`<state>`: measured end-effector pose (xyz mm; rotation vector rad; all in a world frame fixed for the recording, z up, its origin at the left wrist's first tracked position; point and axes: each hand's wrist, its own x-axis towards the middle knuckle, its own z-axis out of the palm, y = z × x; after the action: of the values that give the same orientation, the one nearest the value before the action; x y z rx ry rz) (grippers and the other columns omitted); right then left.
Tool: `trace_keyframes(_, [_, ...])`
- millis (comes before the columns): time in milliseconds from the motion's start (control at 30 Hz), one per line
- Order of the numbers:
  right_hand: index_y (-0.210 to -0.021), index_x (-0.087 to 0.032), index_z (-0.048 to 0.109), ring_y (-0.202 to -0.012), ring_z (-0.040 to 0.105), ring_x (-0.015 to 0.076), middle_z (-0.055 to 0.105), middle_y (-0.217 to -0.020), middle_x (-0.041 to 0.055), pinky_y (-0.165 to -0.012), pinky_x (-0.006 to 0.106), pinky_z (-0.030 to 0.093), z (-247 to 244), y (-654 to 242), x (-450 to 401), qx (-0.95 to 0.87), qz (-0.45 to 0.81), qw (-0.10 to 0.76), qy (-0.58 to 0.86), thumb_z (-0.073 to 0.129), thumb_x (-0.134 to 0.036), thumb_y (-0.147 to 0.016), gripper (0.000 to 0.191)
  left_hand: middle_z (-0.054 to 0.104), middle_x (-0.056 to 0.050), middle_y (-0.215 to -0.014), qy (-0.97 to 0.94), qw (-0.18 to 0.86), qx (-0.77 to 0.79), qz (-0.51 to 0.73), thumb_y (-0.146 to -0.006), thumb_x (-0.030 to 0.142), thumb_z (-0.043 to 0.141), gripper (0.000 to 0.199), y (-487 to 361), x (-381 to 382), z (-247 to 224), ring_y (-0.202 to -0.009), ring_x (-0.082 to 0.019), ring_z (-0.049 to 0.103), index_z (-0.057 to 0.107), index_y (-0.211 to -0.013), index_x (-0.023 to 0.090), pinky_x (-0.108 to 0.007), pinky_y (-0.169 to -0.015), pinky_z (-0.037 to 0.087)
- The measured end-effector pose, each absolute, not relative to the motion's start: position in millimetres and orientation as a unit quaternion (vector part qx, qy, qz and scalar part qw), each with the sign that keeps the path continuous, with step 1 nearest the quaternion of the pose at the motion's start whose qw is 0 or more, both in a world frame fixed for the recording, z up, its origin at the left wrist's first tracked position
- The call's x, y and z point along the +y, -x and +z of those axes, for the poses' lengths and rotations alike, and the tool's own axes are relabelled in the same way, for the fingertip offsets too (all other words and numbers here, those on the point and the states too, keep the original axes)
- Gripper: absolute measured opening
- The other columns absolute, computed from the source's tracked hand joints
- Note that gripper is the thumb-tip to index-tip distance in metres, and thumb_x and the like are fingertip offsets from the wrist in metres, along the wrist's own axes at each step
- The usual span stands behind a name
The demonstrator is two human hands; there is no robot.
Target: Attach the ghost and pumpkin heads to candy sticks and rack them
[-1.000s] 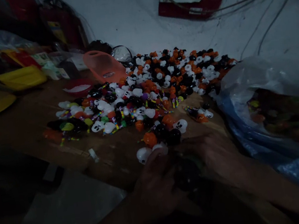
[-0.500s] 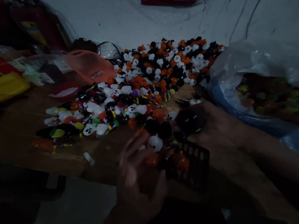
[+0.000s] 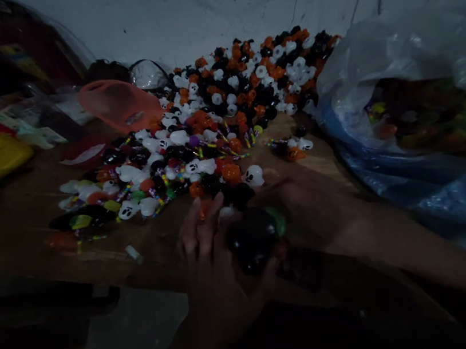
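Observation:
My left hand (image 3: 217,280) is curled around a glossy black plastic piece (image 3: 251,241), its thumb on the near side. Something small and pale shows by its fingers. My right hand (image 3: 311,209) reaches in from the right with fingers bent down beside a green piece (image 3: 278,220) that touches the black one; its fingertips are mostly hidden. Under the hands, a dark slotted basket (image 3: 304,268) is barely visible in the shadow. Just beyond lie a white ghost figure (image 3: 253,176) and an orange pumpkin piece (image 3: 231,173).
A large heap of black, white and orange figures (image 3: 241,81) spreads along the wall. Nearer, figures with coloured candy tubes (image 3: 159,173) cover the wooden table (image 3: 19,227). At right stands a plastic bag (image 3: 348,100) of coloured pieces; at left, an orange scoop (image 3: 119,106).
The glossy black piece has moved left from my right hand to my left. My right hand has come closer to the left. The view has tilted downward slightly.

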<state>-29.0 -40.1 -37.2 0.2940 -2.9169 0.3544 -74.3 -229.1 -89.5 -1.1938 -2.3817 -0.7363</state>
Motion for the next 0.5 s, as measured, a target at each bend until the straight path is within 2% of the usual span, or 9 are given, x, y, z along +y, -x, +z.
trace_keyframes(200, [-0.076, -0.018, 0.062, -0.069, 0.060, 0.0234, 0.064, -0.076, 0.0069, -0.059, 0.033, 0.042, -29.7, 54.5, -62.5, -0.993, 0.050, 0.091, -0.049, 0.046, -0.018, -0.085, 0.019, 0.049, -0.017, -0.128, 0.406, 0.173, -0.867, -0.231, -0.074, 0.035, 0.060, 0.053, 86.0, -225.8, -91.0, -0.131, -0.038, 0.032, 0.046, -0.121, 0.014, -0.056, -0.103, 0.031])
trace_keyframes(300, [-0.080, -0.017, 0.063, -0.074, 0.062, 0.0256, 0.064, -0.079, 0.0083, -0.061, 0.035, 0.044, -24.4, 57.6, -63.1, -0.995, 0.066, 0.071, -0.040, 0.046, -0.021, -0.087, 0.019, 0.049, -0.017, -0.129, 0.412, 0.179, -0.863, -0.230, -0.073, 0.036, 0.061, 0.054, 90.4, -226.6, -92.5, -0.131, -0.038, 0.031, 0.047, -0.120, 0.013, -0.056, -0.104, 0.031])
trace_keyframes(367, [-0.085, -0.018, 0.064, -0.074, 0.063, 0.0243, 0.065, -0.081, 0.0072, -0.061, 0.033, 0.046, -21.6, 54.7, -56.5, -0.992, 0.097, 0.070, -0.036, 0.051, -0.026, -0.086, 0.015, 0.047, -0.017, -0.132, 0.419, 0.196, -0.855, -0.236, -0.073, 0.035, 0.062, 0.054, 91.0, -228.4, -92.5, -0.132, -0.037, 0.031, 0.047, -0.120, 0.013, -0.055, -0.104, 0.032])
trace_keyframes(500, [-0.089, -0.019, 0.065, -0.076, 0.064, 0.0197, 0.067, -0.081, 0.0033, -0.065, 0.029, 0.051, -27.2, 25.5, -33.0, -0.945, 0.267, 0.188, 0.027, 0.059, -0.035, -0.085, 0.018, 0.040, -0.011, -0.140, 0.441, 0.215, -0.836, -0.247, -0.072, 0.032, 0.065, 0.049, 89.2, -233.6, -84.2, -0.137, -0.036, 0.022, 0.051, -0.117, 0.019, -0.056, -0.107, 0.028])
